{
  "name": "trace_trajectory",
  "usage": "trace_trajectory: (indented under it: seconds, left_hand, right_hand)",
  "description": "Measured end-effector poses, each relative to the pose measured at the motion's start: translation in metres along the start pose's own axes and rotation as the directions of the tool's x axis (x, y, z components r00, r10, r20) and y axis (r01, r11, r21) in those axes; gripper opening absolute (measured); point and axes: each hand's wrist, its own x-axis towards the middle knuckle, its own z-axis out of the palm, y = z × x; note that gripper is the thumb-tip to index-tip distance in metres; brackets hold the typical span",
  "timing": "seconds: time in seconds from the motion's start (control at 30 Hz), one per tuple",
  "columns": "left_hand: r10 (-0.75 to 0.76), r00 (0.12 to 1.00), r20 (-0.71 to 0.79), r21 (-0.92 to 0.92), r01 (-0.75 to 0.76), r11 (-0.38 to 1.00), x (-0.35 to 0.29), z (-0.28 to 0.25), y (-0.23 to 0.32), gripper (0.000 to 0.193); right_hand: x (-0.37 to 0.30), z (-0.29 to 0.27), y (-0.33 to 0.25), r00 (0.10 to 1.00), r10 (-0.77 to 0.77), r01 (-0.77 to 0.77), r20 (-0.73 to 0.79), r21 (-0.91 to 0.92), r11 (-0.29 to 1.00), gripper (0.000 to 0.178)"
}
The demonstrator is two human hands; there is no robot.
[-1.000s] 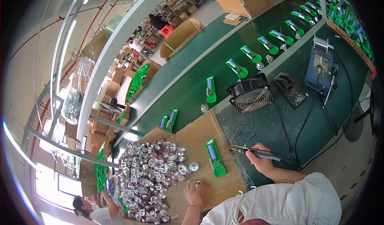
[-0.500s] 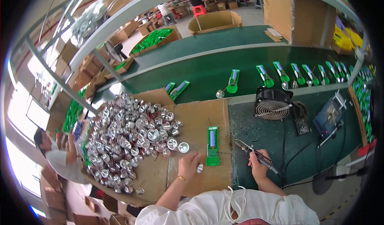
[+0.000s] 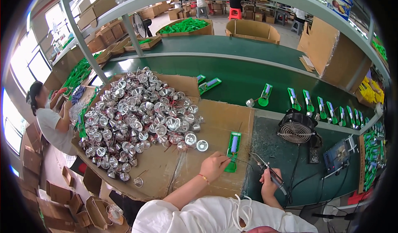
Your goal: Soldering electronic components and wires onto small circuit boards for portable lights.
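Note:
My left hand [image 3: 213, 166] is closed in a pinch beside a green plastic housing [image 3: 230, 165] on the cardboard sheet. What the fingertips hold is too small to make out. A purple-blue cylindrical battery [image 3: 234, 144] lies in the housing, and thin wires stick out of it. In my right hand [image 3: 269, 184] is a soldering iron [image 3: 277, 178], its tip pointing up and left, apart from the housing. Left of my left hand, a large heap of silver reflector cups [image 3: 137, 113] covers the cardboard; one cup [image 3: 202, 145] sits at its near right edge.
A black fan [image 3: 296, 127] and a blue boxed device [image 3: 336, 155] stand right, with cables trailing nearby. Several green housings with batteries [image 3: 306, 101] line the green bench beyond. At the left is another person [image 3: 54, 121]. A metal frame [image 3: 248, 5] spans overhead.
My left hand has moved to the green housing's lower part; the silver cup beside it no longer shows. The whole view has turned. My right hand still holds the soldering iron.

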Motion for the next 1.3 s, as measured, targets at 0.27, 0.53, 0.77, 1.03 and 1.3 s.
trace_trajectory:
  seconds: [0.27,0.53,0.77,1.03,1.3]
  left_hand:
    - [0.037,0.994,0.105,-0.107,-0.025,0.994,-0.011,-0.002,-0.011,0.017]
    - [0.039,0.967,0.253,0.150,-0.078,0.986,-0.014,0.000,-0.016,0.016]
    - [0.076,0.976,0.204,0.083,-0.094,0.992,-0.029,-0.037,-0.018,0.014]
    - [-0.207,0.977,0.044,-0.160,0.211,0.964,-0.030,-0.043,-0.019,0.016]
    - [-0.106,0.993,0.051,-0.131,0.112,0.985,-0.025,-0.024,-0.032,0.017]
  right_hand:
    - [-0.003,0.007,-0.007,1.000,0.008,-0.008,-0.008,0.001,1.000,0.018]
    - [-0.010,0.015,-0.010,0.999,0.052,-0.052,0.002,0.048,0.997,0.017]
    - [-0.017,0.013,-0.013,0.996,0.077,-0.079,0.040,0.061,0.995,0.017]
    - [-0.028,0.018,-0.018,0.990,0.030,-0.036,0.137,0.039,0.999,0.016]
    - [-0.027,0.017,-0.024,0.966,-0.026,0.026,0.256,0.006,1.000,0.016]
